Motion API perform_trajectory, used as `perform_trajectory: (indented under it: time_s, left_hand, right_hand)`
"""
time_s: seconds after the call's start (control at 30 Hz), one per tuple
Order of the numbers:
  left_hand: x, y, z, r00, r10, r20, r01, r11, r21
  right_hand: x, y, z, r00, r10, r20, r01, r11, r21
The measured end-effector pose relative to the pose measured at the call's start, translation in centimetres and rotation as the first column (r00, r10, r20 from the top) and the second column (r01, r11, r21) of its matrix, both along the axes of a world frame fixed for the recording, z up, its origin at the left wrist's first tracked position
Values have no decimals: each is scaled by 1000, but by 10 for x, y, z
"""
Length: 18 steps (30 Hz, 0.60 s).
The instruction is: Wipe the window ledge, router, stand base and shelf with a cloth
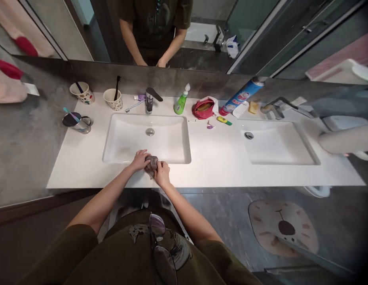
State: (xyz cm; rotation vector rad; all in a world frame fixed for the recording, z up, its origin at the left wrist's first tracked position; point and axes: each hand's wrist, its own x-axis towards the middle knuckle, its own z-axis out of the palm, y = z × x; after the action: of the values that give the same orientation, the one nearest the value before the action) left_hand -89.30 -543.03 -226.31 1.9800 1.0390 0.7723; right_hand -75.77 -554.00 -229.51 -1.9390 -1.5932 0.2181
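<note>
The left hand (139,160) and right hand (162,174) are both closed around a bunched grey cloth (151,163), pressing it between them (its exact fabric is hard to tell) just over the near rim of a white basin (145,138) set into the counter (77,168). Beyond the basin stand a chrome faucet (149,101) and a green plastic bottle (181,102), with a red pouch (204,108) further right and a blue spray can (241,97) leaning back against the wall.
</note>
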Motion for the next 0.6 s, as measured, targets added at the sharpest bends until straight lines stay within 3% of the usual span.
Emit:
perform_trajectory:
  time_s: [0.07, 0.13, 0.2, 0.3, 0.4, 0.5, 0.53, 0.6]
  left_hand:
    - [8, 21, -2, 1000, -17, 8, 18, 994, -111]
    - [3, 38, -7, 998, 50, 41, -43, 986, -163]
    - [-9, 51, -11, 982, 178, 58, -168, 975, -147]
    - [-22, 69, -16, 958, 272, -95, -273, 962, 0]
    - [-11, 82, -24, 943, 214, -255, -199, 976, 84]
    - [19, 90, -41, 953, 112, -280, -94, 993, 75]
    - [28, 92, -48, 952, 76, -297, -56, 996, 73]
    - [42, 96, -60, 936, 29, -350, 0, 997, 82]
  right_hand:
    - [15, 22, 8, 983, 111, -145, -107, 993, 39]
    - [36, 50, 18, 914, 190, -358, -181, 982, 57]
    - [59, 84, 26, 822, 145, -550, -171, 985, 3]
    - [84, 131, 29, 767, -42, -640, -36, 993, -109]
    - [85, 160, 18, 812, -165, -560, 114, 986, -125]
    - [66, 176, -6, 922, -248, -297, 200, 962, -184]
    - [59, 181, -14, 960, -184, -209, 139, 968, -211]
    - [48, 189, -30, 989, 88, -120, -115, 964, -238]
